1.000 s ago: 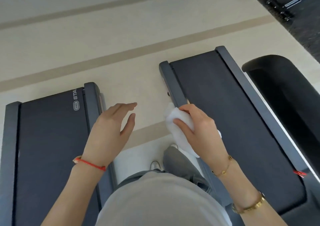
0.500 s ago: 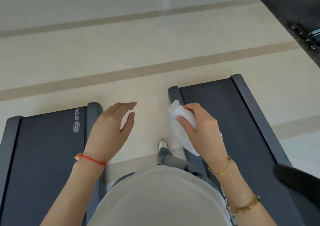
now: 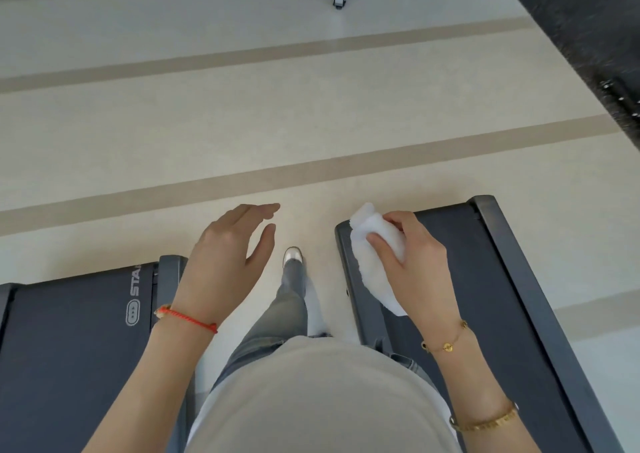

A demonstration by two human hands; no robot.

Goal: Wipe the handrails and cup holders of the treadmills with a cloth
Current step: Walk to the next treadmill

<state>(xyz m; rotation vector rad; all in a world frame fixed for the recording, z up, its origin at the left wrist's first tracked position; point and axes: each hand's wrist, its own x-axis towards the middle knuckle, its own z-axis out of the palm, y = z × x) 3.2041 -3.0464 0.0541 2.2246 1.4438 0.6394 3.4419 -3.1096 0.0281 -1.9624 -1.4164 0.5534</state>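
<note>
Cloth (image 3: 375,262), white and crumpled, sits pinched in my right grip (image 3: 414,265) above the rear corner of the right treadmill (image 3: 485,279). My left grip (image 3: 225,255) hangs open, fingers straight, holding nothing, beside the left treadmill (image 3: 69,348).

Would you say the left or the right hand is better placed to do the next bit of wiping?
The right hand, probably: it grips the white cloth above the right treadmill. The left hand is open and holds nothing. No handrail or cup holder shows in this view.
</note>
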